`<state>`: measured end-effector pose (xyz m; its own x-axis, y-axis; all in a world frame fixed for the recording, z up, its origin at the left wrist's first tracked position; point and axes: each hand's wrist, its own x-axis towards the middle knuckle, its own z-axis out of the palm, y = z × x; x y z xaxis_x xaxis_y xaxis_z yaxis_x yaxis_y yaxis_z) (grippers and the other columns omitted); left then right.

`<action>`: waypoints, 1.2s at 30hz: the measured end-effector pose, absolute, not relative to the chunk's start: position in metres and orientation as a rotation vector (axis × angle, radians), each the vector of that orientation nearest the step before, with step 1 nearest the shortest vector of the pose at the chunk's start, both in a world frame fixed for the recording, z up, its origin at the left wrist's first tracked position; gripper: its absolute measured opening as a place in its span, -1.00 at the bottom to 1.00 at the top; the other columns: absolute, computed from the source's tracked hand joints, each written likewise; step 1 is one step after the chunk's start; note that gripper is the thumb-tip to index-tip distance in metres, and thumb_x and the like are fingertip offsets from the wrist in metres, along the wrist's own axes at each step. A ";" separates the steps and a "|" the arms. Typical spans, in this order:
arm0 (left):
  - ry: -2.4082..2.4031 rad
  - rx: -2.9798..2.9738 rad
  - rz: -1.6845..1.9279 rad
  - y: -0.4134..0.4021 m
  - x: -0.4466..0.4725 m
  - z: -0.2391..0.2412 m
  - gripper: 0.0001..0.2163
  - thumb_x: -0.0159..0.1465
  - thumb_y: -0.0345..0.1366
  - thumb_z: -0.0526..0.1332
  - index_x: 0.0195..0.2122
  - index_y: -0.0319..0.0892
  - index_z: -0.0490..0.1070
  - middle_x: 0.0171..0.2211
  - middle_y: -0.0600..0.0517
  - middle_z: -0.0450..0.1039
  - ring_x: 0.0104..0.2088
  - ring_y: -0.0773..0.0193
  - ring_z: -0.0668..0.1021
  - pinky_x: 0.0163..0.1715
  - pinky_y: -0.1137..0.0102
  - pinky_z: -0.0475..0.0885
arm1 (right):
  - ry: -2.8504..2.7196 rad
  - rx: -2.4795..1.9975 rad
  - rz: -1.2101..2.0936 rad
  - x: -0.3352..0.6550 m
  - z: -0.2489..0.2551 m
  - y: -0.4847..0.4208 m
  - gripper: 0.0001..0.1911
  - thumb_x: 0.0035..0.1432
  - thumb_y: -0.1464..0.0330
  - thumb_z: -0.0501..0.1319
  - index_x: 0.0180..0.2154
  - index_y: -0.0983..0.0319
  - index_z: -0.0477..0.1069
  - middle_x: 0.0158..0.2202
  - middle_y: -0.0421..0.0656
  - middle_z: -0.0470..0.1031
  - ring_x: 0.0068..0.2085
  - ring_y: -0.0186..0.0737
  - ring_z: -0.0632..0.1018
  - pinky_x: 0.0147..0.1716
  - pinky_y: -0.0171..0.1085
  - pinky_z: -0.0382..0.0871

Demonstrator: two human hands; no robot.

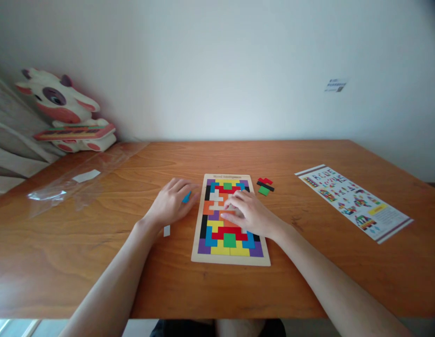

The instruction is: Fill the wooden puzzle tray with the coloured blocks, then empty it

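Note:
A wooden puzzle board (pixel 198 255) lies flat in the middle of the table, mostly filled with coloured block pieces, with a bare gap near its upper middle. My right hand (pixel 250 213) rests on the board's middle, fingers bent down onto the pieces by that gap; what lies under the fingertips is hidden. My left hand (pixel 170 202) lies just left of the board, fingers curled over a small blue piece (pixel 186 197). Red, black and green loose pieces (pixel 264 185) lie stacked just right of the board's top corner.
A printed pattern sheet (pixel 354 200) lies at the right. A clear plastic bag (pixel 80 180) with a white label lies at the left, a cow plush toy (pixel 63 112) behind it against the wall. A small white scrap (pixel 167 230) sits near my left wrist.

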<state>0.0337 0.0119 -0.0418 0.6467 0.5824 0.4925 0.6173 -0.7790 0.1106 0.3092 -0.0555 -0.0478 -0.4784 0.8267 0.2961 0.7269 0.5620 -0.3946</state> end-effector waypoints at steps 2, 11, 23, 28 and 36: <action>-0.901 -2.911 -0.728 0.006 0.043 -0.042 -0.76 0.39 -0.26 0.12 0.02 -0.12 0.47 -0.08 -0.10 0.52 -0.11 0.10 0.51 -0.04 0.17 0.45 | -2.356 -1.261 0.314 0.304 -0.049 -0.058 -0.80 0.31 0.15 0.21 -0.20 0.14 0.41 -0.17 -0.12 0.50 -0.06 -0.11 0.50 -0.01 -0.07 0.36; -0.836 -3.091 -0.671 -0.002 0.063 -0.050 -0.76 0.39 -0.22 0.12 -0.01 -0.13 0.48 -0.06 -0.11 0.46 -0.07 0.10 0.48 0.00 0.17 0.42 | -2.398 -1.343 0.339 0.303 -0.047 -0.060 -0.82 0.31 0.18 0.21 -0.15 0.13 0.38 -0.09 -0.11 0.51 -0.01 -0.01 0.47 -0.02 0.03 0.30; -0.810 -3.104 -0.707 -0.001 0.061 -0.053 -0.77 0.38 -0.24 0.11 -0.05 -0.14 0.50 -0.09 -0.11 0.46 -0.10 0.11 0.47 -0.03 0.18 0.43 | -2.270 -1.455 0.181 0.281 -0.050 -0.064 -0.68 0.29 0.07 0.19 -0.15 0.15 0.51 -0.15 -0.09 0.52 -0.04 0.00 0.48 -0.06 0.00 0.19; -0.809 -3.087 -0.672 0.000 0.061 -0.055 -0.72 0.37 -0.22 0.12 0.04 -0.14 0.45 -0.05 -0.13 0.44 -0.06 0.07 0.46 0.01 0.16 0.40 | -2.191 -1.601 0.263 0.268 -0.050 -0.066 -0.68 0.20 0.06 0.28 -0.21 0.17 0.52 -0.17 -0.07 0.54 -0.04 0.08 0.48 -0.06 0.04 0.19; -0.822 -3.102 -0.654 -0.001 0.061 -0.054 -0.71 0.36 -0.23 0.12 0.07 -0.14 0.43 -0.02 -0.14 0.42 -0.04 0.05 0.45 0.03 0.15 0.39 | -2.091 -1.601 0.444 0.266 -0.050 -0.065 -0.78 0.16 0.14 0.35 -0.29 0.15 0.49 -0.19 -0.14 0.55 -0.05 0.00 0.49 -0.07 0.00 0.22</action>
<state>0.0606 -0.0006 -0.0540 0.7951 0.5000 0.3432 0.4470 -0.8657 0.2254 0.2658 -0.0653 -0.0503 -0.2120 0.9629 0.1670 0.8122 0.2686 -0.5179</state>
